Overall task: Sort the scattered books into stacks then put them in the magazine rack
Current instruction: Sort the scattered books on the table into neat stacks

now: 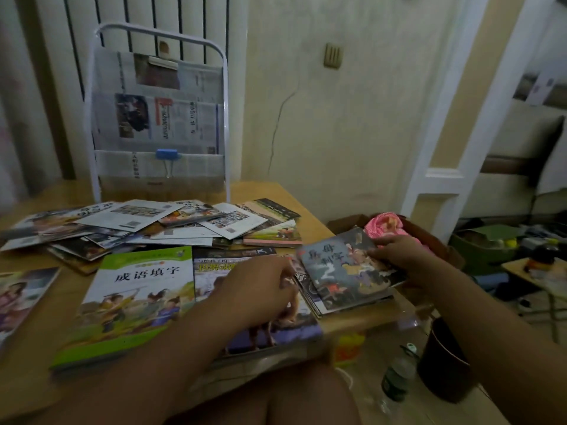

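Observation:
My right hand (395,256) grips the right edge of a small dark-covered booklet (343,268) lying on top of a short stack of small booklets (334,302) at the table's right edge. My left hand (260,286) rests with curled fingers against the left side of that stack, above a dark animal book (276,332). A green-topped book (135,299) lies left of it. Several scattered booklets (147,225) cover the table's far half. The white magazine rack (159,118), lined with newspaper, stands behind them.
A wooden table (36,332) carries everything. Another book (21,296) pokes in at the left edge. To the right, off the table, are a pink cloth in a box (386,223), a dark bin (441,360) and a plastic bottle (395,378) on the floor.

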